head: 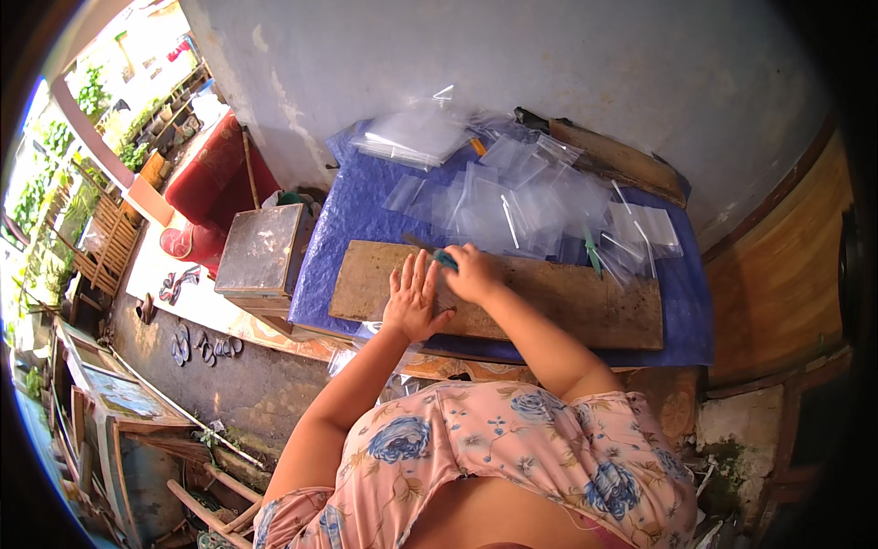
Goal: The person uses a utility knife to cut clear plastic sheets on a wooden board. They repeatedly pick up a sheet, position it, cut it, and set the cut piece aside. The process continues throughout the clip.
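My left hand [413, 302] lies flat with its fingers spread on the left part of a worn wooden board [576, 302]. Beside its fingertips, my right hand [473, 274] grips a knife by its teal handle [446, 259]; the dark blade points up and left and is blurred. Clear plastic is faintly visible between the hands, but its outline is hard to tell. Beyond the board, many loose clear plastic sheets or bags [507, 206] lie scattered on a blue tarpaulin [363, 199]. A neater stack of clear plastic [411, 137] is at the back left.
A green tool [591, 250] lies among the sheets near the board's far edge. A wooden plank [617, 161] rests at the back against the wall [480, 55]. Left of the table stand a small wooden cabinet [260, 247] and a red armchair [212, 165]. More plastic hangs below the table's front edge.
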{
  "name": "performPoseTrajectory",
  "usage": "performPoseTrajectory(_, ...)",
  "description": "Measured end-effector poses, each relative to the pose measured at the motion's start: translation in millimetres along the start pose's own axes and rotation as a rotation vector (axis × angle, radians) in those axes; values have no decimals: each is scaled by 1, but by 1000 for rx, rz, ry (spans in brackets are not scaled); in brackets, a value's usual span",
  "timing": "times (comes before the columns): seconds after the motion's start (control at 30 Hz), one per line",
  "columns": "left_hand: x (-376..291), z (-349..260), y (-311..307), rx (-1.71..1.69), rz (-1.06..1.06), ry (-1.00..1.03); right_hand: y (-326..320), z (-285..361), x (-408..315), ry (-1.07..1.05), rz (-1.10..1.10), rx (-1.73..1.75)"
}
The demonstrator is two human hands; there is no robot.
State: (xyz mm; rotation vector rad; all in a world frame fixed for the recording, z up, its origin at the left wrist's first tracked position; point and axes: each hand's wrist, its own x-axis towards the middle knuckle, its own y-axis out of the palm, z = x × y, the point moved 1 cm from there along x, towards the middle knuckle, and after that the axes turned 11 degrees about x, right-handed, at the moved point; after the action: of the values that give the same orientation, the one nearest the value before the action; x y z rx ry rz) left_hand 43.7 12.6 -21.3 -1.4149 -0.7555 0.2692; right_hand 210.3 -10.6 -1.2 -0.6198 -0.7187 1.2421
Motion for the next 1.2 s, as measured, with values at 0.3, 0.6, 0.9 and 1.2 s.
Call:
performPoseTrajectory(0.3, -29, -9, -10, 62, -67, -121, 18, -11, 29, 62, 113, -68)
performPoseTrajectory(0.6, -40, -5, -6, 132, -4, -133, -72, -85, 79, 149, -260, -129)
performPoseTrajectory(0.9, -25, -1, -10, 78, 39, -99, -154, -129, 92, 259, -498, -181)
performPoseTrajectory(1.2, -26, -1, -7, 95, 44, -119, -247, -202, 75, 481, -1081, -80)
